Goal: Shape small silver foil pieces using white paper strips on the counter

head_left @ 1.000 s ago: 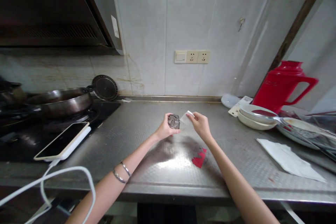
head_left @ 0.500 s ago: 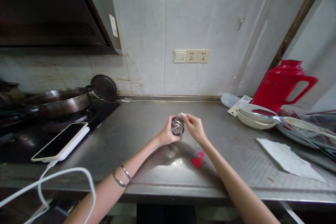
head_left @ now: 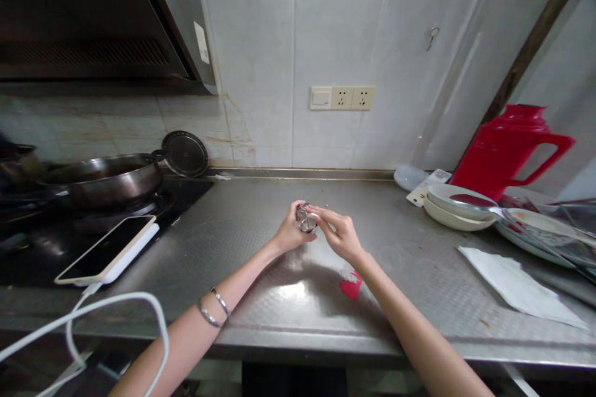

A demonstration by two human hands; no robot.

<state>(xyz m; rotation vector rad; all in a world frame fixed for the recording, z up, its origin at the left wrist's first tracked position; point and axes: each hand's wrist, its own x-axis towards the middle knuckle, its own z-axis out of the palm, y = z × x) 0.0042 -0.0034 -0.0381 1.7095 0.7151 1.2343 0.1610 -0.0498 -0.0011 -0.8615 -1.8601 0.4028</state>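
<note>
Above the middle of the steel counter (head_left: 261,273), my left hand (head_left: 289,232) is wrapped round a small, round, shiny metallic object (head_left: 305,218). From the right, my right hand (head_left: 339,232) reaches over with its fingers on the top of that object; whether they pinch anything small is hidden. A red scrap (head_left: 351,285) lies on the counter beside my right forearm.
A pan (head_left: 112,180) sits on the stove at the left, with a phone (head_left: 109,249) on a white block and its cable in front. At the right are a red thermos (head_left: 503,152), stacked bowls (head_left: 459,217) and a white napkin (head_left: 514,282).
Both hands and the metallic object have shifted slightly left. My right fingers have moved from the object's upper right edge onto its top, and the white bit between them no longer shows.
</note>
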